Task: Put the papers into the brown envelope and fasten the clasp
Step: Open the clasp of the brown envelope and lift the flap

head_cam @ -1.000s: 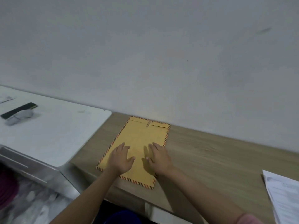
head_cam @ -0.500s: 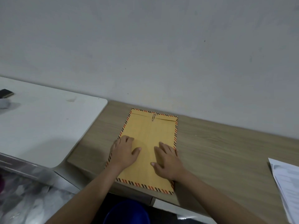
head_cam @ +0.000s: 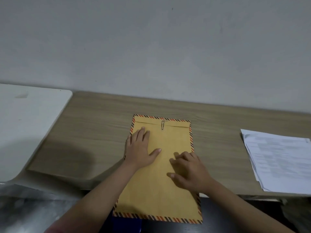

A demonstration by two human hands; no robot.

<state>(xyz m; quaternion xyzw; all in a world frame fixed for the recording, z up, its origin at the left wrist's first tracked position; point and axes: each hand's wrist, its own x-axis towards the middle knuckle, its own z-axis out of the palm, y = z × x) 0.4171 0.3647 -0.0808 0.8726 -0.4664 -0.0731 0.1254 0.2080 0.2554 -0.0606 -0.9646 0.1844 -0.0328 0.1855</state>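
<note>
A brown envelope [head_cam: 166, 145] with a red-and-black striped border lies flat on the wooden table [head_cam: 101, 125]. Its near end hangs over the table's front edge. The flap at the far end is folded down, with a metal clip [head_cam: 162, 125] at its middle. My left hand [head_cam: 140, 148] rests flat on the envelope's left half, fingers straight. My right hand [head_cam: 188, 170] lies on the right half with fingers bent, fingertips touching the paper. A stack of white printed papers [head_cam: 277, 158] sits on the table at the right, apart from both hands.
A white tabletop [head_cam: 27, 125] adjoins the wooden table on the left. A plain grey wall [head_cam: 151, 47] runs behind both. Something blue [head_cam: 126, 225] shows below the envelope's near end.
The view has swung right and down, bringing the paper stack into sight. The envelope has slid toward me, over the table edge. My left hand moved up the envelope; my right fingers curled.
</note>
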